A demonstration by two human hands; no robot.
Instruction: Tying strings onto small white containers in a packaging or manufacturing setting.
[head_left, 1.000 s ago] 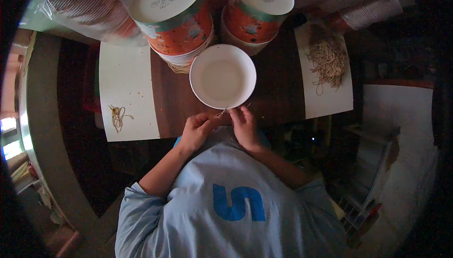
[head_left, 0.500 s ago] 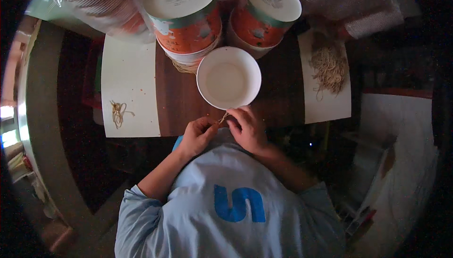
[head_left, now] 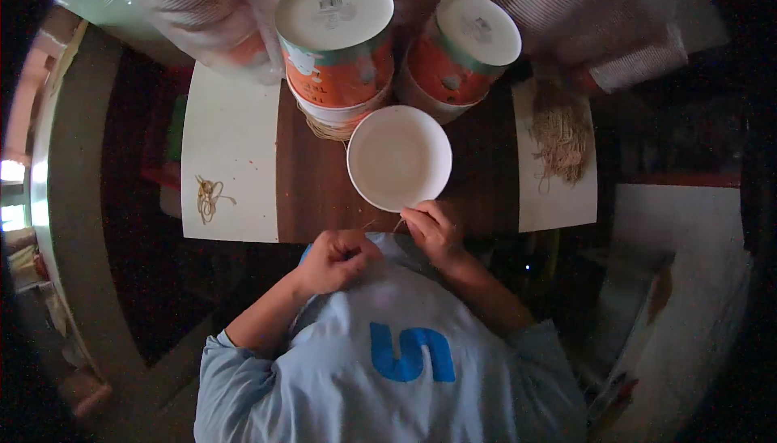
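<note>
An open white paper tub (head_left: 398, 159) stands near the front edge of the brown table. Just in front of it, my right hand (head_left: 437, 234) pinches a thin piece of string (head_left: 398, 223) close to the tub's rim. My left hand (head_left: 340, 260) is closed, lower and to the left, with a fine strand end poking out above its fingers. How the string runs between the two hands is too faint to follow. On the right white board lies a tangled bundle of tan strings (head_left: 560, 147). A few loose strings (head_left: 210, 198) rest on the left board.
Two upside-down stacks of orange and green paper tubs, a left stack (head_left: 340, 70) and a right stack (head_left: 461, 62), rise behind the open tub. Plastic-wrapped stacks of tubs (head_left: 194, 14) line the back. White boards lie on the table's left (head_left: 235, 127) and right (head_left: 558, 204).
My hands have moved apart: the left drew down and left, the right slightly right. The string stretched between them is now barely visible. The view has shifted slightly.
</note>
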